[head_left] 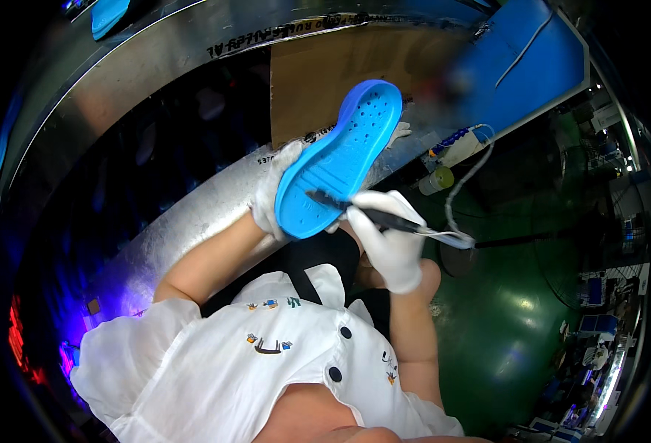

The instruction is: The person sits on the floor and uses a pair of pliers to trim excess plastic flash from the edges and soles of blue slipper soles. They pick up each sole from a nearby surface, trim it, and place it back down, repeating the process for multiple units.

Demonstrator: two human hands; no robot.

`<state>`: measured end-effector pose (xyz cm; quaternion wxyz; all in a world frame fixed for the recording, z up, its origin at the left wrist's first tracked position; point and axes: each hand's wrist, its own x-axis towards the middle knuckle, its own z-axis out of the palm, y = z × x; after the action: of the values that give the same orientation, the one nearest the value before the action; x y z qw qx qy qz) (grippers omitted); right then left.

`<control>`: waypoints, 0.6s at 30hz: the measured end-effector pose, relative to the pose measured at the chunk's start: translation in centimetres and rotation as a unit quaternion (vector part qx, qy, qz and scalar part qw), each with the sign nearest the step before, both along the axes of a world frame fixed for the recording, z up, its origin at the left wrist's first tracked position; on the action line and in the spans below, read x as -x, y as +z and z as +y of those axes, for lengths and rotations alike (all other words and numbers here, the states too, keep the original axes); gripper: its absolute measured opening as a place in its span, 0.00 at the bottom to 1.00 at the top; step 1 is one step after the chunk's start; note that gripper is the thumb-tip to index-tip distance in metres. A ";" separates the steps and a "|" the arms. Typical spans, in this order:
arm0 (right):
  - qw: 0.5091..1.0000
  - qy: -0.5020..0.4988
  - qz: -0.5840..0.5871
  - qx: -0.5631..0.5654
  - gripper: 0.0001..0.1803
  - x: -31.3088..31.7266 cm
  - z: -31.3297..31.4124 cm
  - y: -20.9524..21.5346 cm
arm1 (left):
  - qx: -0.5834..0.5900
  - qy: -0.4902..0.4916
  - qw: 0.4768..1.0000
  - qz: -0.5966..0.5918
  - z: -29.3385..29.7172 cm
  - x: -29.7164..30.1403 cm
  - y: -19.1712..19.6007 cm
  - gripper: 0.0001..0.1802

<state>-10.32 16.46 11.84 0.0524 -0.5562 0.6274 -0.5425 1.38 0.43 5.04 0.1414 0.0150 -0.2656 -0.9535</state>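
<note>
A bright blue shoe sole is tilted up in front of me, its inner face with small holes and ridges toward me. My left hand, in a white glove, is closed on the sole's left edge, with some fingers hidden behind it. In my white-gloved right hand is a brush with a black handle, gripped like a pen. Its dark tip lies over the sole's lower part; whether it touches, I cannot tell. A thin whitish cord or tube runs from the handle's rear end.
Behind the sole lies brown cardboard on a metal bench. A white glove-like shape shows past the sole's right edge. At the far right are a blue tabletop, a pale yellow-green roll and a looping white cord.
</note>
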 end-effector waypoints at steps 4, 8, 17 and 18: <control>0.939 -0.105 0.303 0.126 0.13 -1.7 -1.9 -1.4 | -0.168 0.040 0.985 0.008 0.9 0.6 -2.5 0.44; 0.988 0.051 0.067 0.128 0.12 -2.0 -1.2 -2.6 | -0.058 0.139 0.988 -0.035 2.0 -0.7 0.3 0.47; 0.954 0.107 -0.237 0.150 0.10 -1.1 1.6 -1.8 | 0.204 0.243 0.933 0.168 -12.6 -11.4 23.1 0.48; 0.948 0.120 -0.262 0.138 0.11 -2.0 1.1 -1.8 | 0.241 0.399 0.877 0.118 -15.1 -13.9 26.3 0.45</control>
<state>-8.28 17.59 10.01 0.2024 -0.4670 0.4396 -0.7401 15.27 -14.64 31.36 0.5397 -0.0274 -0.4402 -0.7170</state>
